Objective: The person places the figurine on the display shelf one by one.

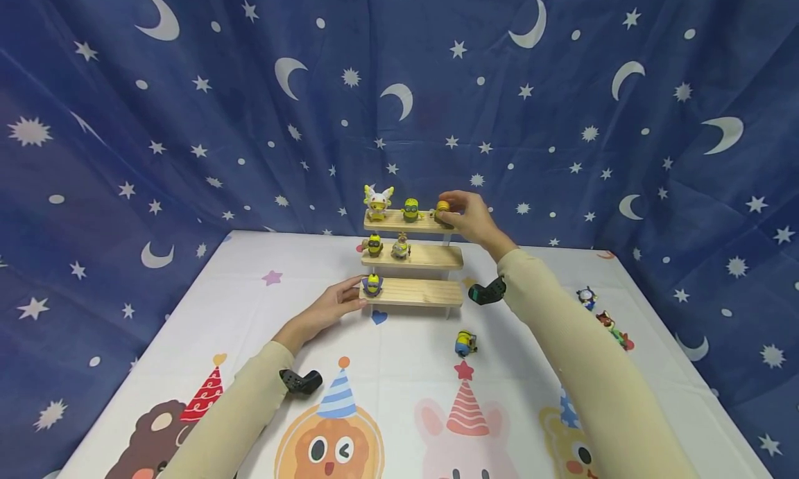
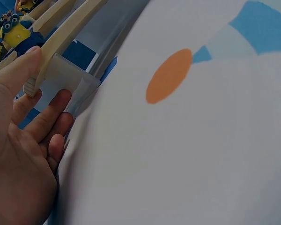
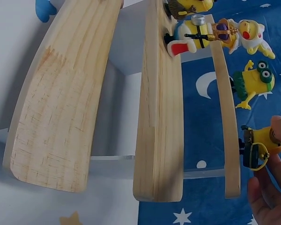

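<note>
A three-tier wooden display shelf [image 1: 431, 293] stands on the table against the curtain. My left hand [image 1: 327, 304] grips the left end of its lowest board, thumb on top and fingers beneath, as the left wrist view shows. At the right end of the top board, my right hand [image 1: 474, 219] pinches a yellow Minion figurine [image 3: 258, 147] by its upper part. Left of it on that board are a green-capped figurine [image 1: 410, 211] and a white-hooded figurine [image 1: 377, 203]. The middle board carries two figurines, a dark one [image 1: 374, 245] and a grey one [image 1: 401, 247]. A purple-caped figurine [image 1: 372, 285] stands on the bottom board.
A blue-and-yellow Minion figurine [image 1: 465, 343] is on the tablecloth in front of the shelf. Farther right, beyond my right sleeve, are a blue-and-white figurine [image 1: 587, 298] and a red-brown and green one [image 1: 612, 328]. A dark blue star-patterned curtain [image 1: 349, 132] hangs behind.
</note>
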The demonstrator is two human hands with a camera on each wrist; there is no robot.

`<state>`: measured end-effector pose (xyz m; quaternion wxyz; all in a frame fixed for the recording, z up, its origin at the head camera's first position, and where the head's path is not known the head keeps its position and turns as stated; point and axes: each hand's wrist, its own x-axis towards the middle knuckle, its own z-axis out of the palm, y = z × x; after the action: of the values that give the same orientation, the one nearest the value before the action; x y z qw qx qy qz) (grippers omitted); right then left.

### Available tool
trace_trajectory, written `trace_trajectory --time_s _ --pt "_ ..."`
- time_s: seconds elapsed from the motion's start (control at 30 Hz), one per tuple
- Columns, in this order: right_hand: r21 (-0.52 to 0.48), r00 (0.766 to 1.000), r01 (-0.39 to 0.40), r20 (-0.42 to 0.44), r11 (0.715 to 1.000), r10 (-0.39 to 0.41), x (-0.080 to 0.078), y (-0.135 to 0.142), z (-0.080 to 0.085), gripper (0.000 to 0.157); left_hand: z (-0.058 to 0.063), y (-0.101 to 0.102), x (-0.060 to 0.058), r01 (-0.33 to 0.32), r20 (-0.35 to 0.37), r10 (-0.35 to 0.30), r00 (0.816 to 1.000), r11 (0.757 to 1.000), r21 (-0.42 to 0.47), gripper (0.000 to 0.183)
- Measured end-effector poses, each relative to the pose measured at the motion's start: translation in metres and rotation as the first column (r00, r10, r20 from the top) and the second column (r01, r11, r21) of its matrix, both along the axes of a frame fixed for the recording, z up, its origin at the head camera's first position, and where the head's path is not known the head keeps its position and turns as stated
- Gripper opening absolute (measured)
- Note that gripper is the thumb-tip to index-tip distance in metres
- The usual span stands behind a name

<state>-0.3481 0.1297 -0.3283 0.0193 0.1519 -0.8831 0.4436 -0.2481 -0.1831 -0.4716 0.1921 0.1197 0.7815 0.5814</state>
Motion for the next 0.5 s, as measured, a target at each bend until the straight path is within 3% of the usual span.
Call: trace_trajectory --time_s 0.5 --pt "-0.004 0.999 -0.030 -0.025 1.000 0.030 0.007 0.012 0.010 0.048 -0.002 0.000 -0.001 -0.016 0.011 0.016 1.000 1.000 -0.008 0.077"
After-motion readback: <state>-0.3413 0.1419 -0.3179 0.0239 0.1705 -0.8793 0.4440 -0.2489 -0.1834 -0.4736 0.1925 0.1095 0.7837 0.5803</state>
